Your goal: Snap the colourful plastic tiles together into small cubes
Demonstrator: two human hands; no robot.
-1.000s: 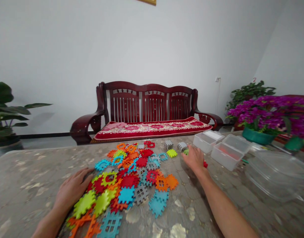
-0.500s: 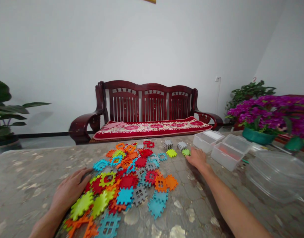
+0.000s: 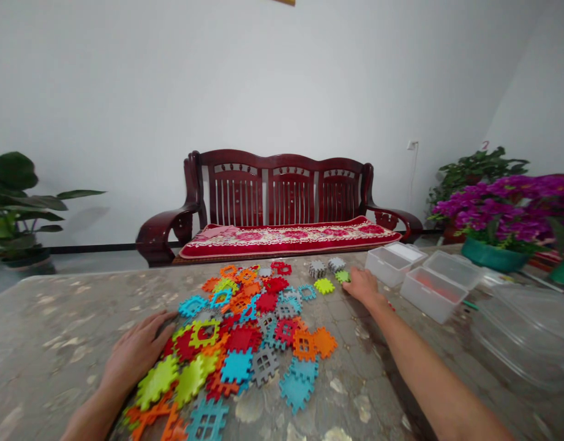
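Note:
My left hand (image 3: 137,349) lies on the table with fingers stretched out, at the left edge of a loose pile of notched plastic building tiles. Lime tiles (image 3: 157,381), a red tile (image 3: 242,338), a blue tile (image 3: 236,366) and orange tiles (image 3: 325,342) overlap in it. At the far side, my right hand (image 3: 362,285) has its fingertips closed on the edge of a small green tile (image 3: 343,277). Just behind that tile is a grey tile stack (image 3: 337,264). To its left are another grey stack (image 3: 317,268) and a lime tile (image 3: 324,286).
Right of my right hand stand a clear plastic box (image 3: 387,269) and a second open box (image 3: 431,297) with orange-red contents. A large clear container (image 3: 525,343) and purple flowers (image 3: 502,211) are farther right. Beyond the table (image 3: 56,331) is a wooden bench (image 3: 282,184).
My right hand has shifted slightly left and away, and the green tile and the right grey stack have moved with it. My left hand stays in place. The view has turned slightly.

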